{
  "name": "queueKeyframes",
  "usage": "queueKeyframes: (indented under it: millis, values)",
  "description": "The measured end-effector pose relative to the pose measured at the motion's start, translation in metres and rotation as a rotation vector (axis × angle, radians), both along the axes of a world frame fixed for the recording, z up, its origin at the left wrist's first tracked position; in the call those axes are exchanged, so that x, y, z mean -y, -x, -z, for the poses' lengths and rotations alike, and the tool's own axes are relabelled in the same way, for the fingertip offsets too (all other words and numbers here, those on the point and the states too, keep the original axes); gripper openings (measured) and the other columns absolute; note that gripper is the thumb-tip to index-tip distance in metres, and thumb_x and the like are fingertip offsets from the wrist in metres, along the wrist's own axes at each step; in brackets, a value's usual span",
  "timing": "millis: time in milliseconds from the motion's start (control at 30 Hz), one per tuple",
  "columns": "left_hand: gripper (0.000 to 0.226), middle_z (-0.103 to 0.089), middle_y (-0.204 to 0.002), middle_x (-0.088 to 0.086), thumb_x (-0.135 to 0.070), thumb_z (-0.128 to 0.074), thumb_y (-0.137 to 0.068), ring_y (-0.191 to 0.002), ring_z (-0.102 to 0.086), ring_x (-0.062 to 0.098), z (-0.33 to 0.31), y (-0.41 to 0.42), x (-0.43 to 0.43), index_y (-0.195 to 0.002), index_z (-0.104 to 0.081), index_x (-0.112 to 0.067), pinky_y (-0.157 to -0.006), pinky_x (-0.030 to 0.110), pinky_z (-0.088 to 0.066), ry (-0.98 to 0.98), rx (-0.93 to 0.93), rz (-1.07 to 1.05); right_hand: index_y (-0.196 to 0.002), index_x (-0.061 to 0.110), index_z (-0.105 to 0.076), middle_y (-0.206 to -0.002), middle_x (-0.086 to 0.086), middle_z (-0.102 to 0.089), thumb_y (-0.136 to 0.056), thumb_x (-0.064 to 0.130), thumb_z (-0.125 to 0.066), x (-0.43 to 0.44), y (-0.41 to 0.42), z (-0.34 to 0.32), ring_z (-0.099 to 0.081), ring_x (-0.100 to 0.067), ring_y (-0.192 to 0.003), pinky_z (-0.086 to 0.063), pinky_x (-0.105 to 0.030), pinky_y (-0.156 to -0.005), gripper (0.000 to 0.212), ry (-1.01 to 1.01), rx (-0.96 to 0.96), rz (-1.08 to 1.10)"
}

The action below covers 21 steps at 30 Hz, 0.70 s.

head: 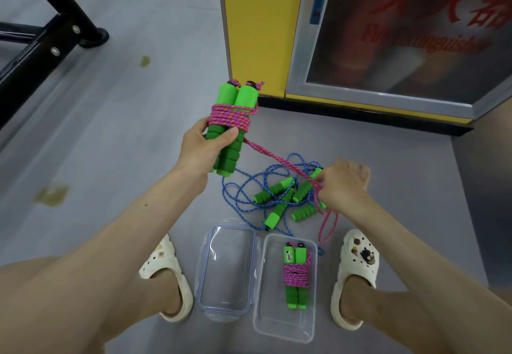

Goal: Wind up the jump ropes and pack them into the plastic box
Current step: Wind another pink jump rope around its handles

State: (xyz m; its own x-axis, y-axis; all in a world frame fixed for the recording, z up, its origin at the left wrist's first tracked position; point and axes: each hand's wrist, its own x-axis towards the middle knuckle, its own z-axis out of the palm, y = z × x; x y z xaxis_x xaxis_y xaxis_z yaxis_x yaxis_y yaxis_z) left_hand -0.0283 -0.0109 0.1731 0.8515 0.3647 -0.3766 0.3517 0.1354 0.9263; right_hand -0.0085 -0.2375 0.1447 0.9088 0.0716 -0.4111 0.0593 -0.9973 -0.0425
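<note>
left hand [203, 148] grips a pair of green handles [243, 96], held up, with pink rope [230, 116] wound partway round them. the slack runs down and right to the right hand [343, 187], which pinches it. the task looks about midway. between the feet a lid [225, 270] lies beside the open box [277, 312], which holds one wound rope [296, 276]. blue ropes [274, 188] lie tangled on the floor under the slack, not yet wound. a black frame [41, 46] stands far left and a yellow cabinet [255, 35] ahead; neither obstructs.
</note>
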Motion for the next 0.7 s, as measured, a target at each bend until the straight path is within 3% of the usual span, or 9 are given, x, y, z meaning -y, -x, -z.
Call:
queueKeyframes:
  millis: [67, 133, 167, 267, 367, 433, 533, 633, 700]
  values:
    - [0.042, -0.072, -0.096, 0.01, -0.014, -0.072, -0.082, -0.068, -0.07, 0.023, -0.002, 0.005, 0.006, -0.121, -0.057, -0.012, -0.059, 0.03, -0.058, 0.12, -0.061, 0.082, -0.128, 0.02, -0.057, -0.134, -0.01, -0.043, -0.08, 0.016, -0.065, -0.004, 0.0, -0.002, -0.039, -0.028, -0.127, -0.024, -0.036, -0.107, 0.049, -0.181, 0.033, -0.003]
    - [0.041, -0.072, -0.097, 0.012, -0.015, -0.072, -0.081, -0.071, -0.07, 0.028, -0.001, 0.01, 0.015, -0.12, -0.058, -0.012, -0.064, 0.034, -0.059, 0.151, -0.099, 0.177, -0.134, 0.019, -0.05, -0.138, -0.005, -0.046, -0.083, 0.017, -0.068, -0.013, 0.0, -0.008, -0.042, -0.019, -0.129, -0.032, -0.027, -0.1, 0.054, -0.662, -0.074, 0.07]
    - [0.04, -0.072, -0.1, 0.013, -0.015, -0.073, -0.081, -0.075, -0.07, 0.029, 0.0, 0.011, 0.018, -0.118, -0.059, -0.013, -0.067, 0.035, -0.059, 0.151, -0.106, 0.209, -0.132, 0.019, -0.051, -0.135, -0.001, -0.049, -0.084, 0.015, -0.067, -0.02, 0.002, -0.011, -0.044, -0.015, -0.127, -0.034, -0.024, -0.098, 0.051, -0.821, -0.122, 0.081]
    - [0.03, -0.072, -0.101, 0.012, -0.015, -0.072, -0.082, -0.076, -0.07, 0.025, 0.0, 0.011, 0.027, -0.111, -0.064, -0.016, -0.066, 0.033, -0.059, 0.176, -0.094, 0.258, -0.113, 0.019, -0.061, -0.115, 0.004, -0.06, -0.085, 0.012, -0.066, -0.031, 0.007, -0.01, -0.053, -0.009, -0.112, -0.039, -0.025, -0.095, 0.029, -0.969, -0.111, 0.121]
    - [0.029, -0.072, -0.1, 0.011, -0.016, -0.072, -0.082, -0.075, -0.07, 0.023, -0.001, 0.011, 0.029, -0.109, -0.064, -0.016, -0.063, 0.033, -0.059, 0.173, -0.084, 0.279, -0.091, 0.016, -0.062, -0.085, -0.002, -0.07, -0.087, 0.011, -0.066, -0.034, 0.009, -0.011, -0.066, -0.007, -0.076, -0.044, -0.017, -0.073, 0.007, -1.165, -0.226, 0.244]
    - [0.025, -0.071, -0.1, 0.011, -0.016, -0.072, -0.082, -0.074, -0.069, 0.022, -0.002, 0.01, 0.027, -0.105, -0.064, -0.019, -0.062, 0.031, -0.059, 0.131, -0.082, 0.266, -0.088, 0.017, -0.061, -0.072, -0.003, -0.065, -0.086, 0.018, -0.068, -0.035, 0.008, -0.012, -0.06, -0.005, -0.057, -0.044, -0.016, -0.06, 0.008, -1.15, -0.222, 0.275]
    - [0.031, -0.07, -0.102, 0.013, -0.012, -0.072, -0.082, -0.075, -0.068, 0.024, -0.001, 0.009, 0.024, -0.112, -0.062, -0.016, -0.065, 0.031, -0.059, 0.064, -0.052, 0.239, -0.089, 0.019, -0.061, -0.065, 0.001, -0.056, -0.086, 0.024, -0.068, -0.035, 0.008, -0.007, -0.048, 0.0, -0.047, -0.039, -0.017, -0.051, 0.009, -1.054, -0.116, 0.256]
    - [0.043, -0.069, -0.104, 0.011, -0.013, -0.073, -0.081, -0.079, -0.068, 0.023, 0.0, 0.01, 0.022, -0.122, -0.058, -0.015, -0.07, 0.032, -0.06, -0.025, -0.02, 0.284, -0.083, 0.019, -0.063, -0.067, 0.002, -0.059, -0.09, 0.021, -0.063, -0.032, 0.008, -0.007, -0.052, -0.003, -0.055, -0.042, -0.02, -0.057, 0.008, -1.0, -0.069, 0.242]
    - [0.048, -0.068, -0.107, 0.008, -0.015, -0.074, -0.08, -0.086, -0.069, 0.021, 0.002, 0.01, 0.022, -0.125, -0.057, -0.016, -0.075, 0.033, -0.059, -0.103, 0.005, 0.322, -0.078, 0.017, -0.063, -0.071, -0.004, -0.061, -0.093, 0.019, -0.059, -0.031, 0.008, -0.008, -0.054, -0.008, -0.059, -0.047, -0.024, -0.064, 0.015, -1.037, -0.157, 0.312]
